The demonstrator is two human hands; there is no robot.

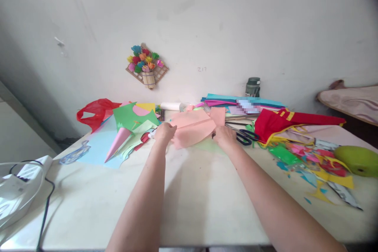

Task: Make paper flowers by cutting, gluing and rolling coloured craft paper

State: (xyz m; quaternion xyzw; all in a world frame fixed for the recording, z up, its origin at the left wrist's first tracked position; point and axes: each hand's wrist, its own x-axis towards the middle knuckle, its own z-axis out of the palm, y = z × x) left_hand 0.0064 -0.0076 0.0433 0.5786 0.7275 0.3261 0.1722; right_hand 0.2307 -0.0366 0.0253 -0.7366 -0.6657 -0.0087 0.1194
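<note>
My left hand (164, 132) has its fingers closed at the left edge of a salmon-pink paper sheet (193, 126). At the sheet's right edge, my right hand (225, 136) is closed with its fingertips on the paper. The sheet is creased and raised a little off the table, over other pink and pale green paper. A small dark thing shows by my right fingertips; its kind is unclear. Dark-handled scissors (247, 137) lie just right of that hand. Left of my left hand are a pink paper cone (118, 143) and green paper (132, 118).
The table (189, 201) stands against a wall. A red plastic bag (99, 112), blue cord (75, 153) and power strip (32, 173) are at left. On the right lie red cloth (274, 124), paper scraps (313, 165) and a green fruit (356, 160). A bottle (253, 86) stands behind.
</note>
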